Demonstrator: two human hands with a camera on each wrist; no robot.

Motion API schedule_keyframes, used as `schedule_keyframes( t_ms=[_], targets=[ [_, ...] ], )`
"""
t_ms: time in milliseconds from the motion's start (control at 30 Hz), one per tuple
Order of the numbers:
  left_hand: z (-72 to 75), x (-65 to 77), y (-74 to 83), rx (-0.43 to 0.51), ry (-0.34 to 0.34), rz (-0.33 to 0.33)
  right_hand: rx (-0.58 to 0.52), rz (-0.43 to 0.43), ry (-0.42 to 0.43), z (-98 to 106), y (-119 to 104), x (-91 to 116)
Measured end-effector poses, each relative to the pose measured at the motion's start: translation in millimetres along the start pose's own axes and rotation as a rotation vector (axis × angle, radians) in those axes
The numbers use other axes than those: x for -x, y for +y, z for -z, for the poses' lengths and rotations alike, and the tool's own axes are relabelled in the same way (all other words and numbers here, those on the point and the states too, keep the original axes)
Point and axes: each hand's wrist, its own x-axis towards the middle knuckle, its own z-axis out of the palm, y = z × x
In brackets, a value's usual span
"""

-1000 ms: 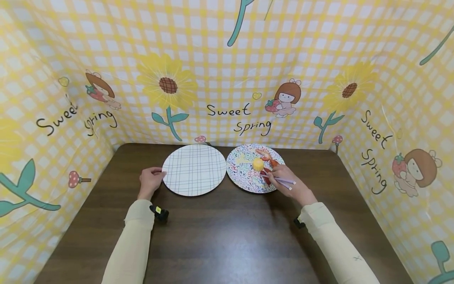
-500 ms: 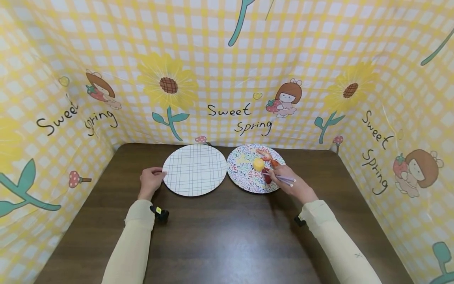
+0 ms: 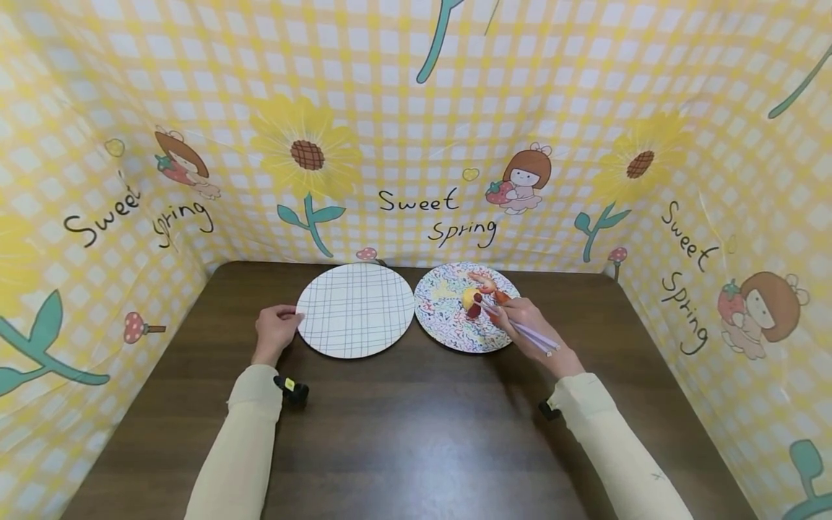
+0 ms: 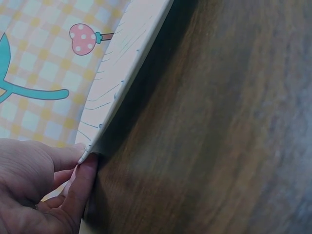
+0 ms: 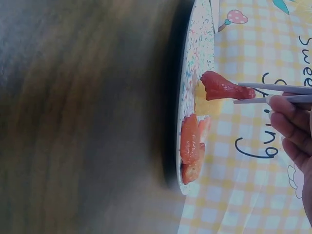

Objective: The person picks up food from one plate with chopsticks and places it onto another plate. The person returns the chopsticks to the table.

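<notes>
My right hand (image 3: 525,323) holds a pair of pale purple chopsticks (image 3: 536,339). Between their tips is a small dark red chicken drumstick (image 5: 219,87), raised off the speckled plate (image 3: 432,325) and gripped by its narrow end. Behind it on that plate sits a yellow chunk (image 5: 208,106), partly covered in both views. A glossy orange-red piece (image 5: 191,139) and a shrimp (image 3: 482,280) lie by the plate's right side. At the far left my left hand (image 3: 276,336) pinches the rim of the white plate with blue lines (image 3: 356,310), thumb on top and fingers beneath.
Both plates stand side by side near the back of the dark wooden table (image 3: 403,433), their rims close together. A yellow checked cloth (image 3: 416,130) with printed flowers and figures rises behind the table and on both sides.
The chopsticks have lifted the drumstick off the speckled plate and shifted it slightly left, so it now overlaps the yellow chunk. My left hand keeps its hold on the lined plate.
</notes>
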Motion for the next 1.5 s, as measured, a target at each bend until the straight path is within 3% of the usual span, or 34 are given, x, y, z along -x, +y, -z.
schedule_keyframes(
  t_ms=[100, 333, 600, 933, 1133, 1367, 1500],
  targets=[
    [0.6, -0.4, 0.4, 0.003, -0.005, -0.004, 0.006, 0.019, 0.045, -3.7, 0.7, 2.6],
    [0.5, 0.4, -0.4, 0.003, -0.006, 0.013, 0.062, 0.006, 0.042, -8.8, -4.3, 6.2],
    [-1.6, -1.2, -2.7, 0.011, 0.010, 0.018, 0.104, 0.087, 0.075, -13.6, -1.8, 6.2],
    [-1.0, -0.7, -3.7, 0.002, 0.028, -0.011, 0.224, 0.161, 0.053, -13.7, -2.0, 4.7],
    [-1.1, 0.5, -2.5, 0.006, 0.026, -0.020, 0.206, 0.153, 0.077, -12.0, -3.4, 0.7],
    [-1.5, 1.7, -2.7, -0.005, 0.014, -0.001, 0.220, 0.210, 0.079, -13.4, -3.2, -5.2],
    [-2.7, 1.4, -1.9, -0.015, 0.022, -0.012, 0.188, 0.191, 0.083, -14.2, -3.9, -9.0]
  ],
)
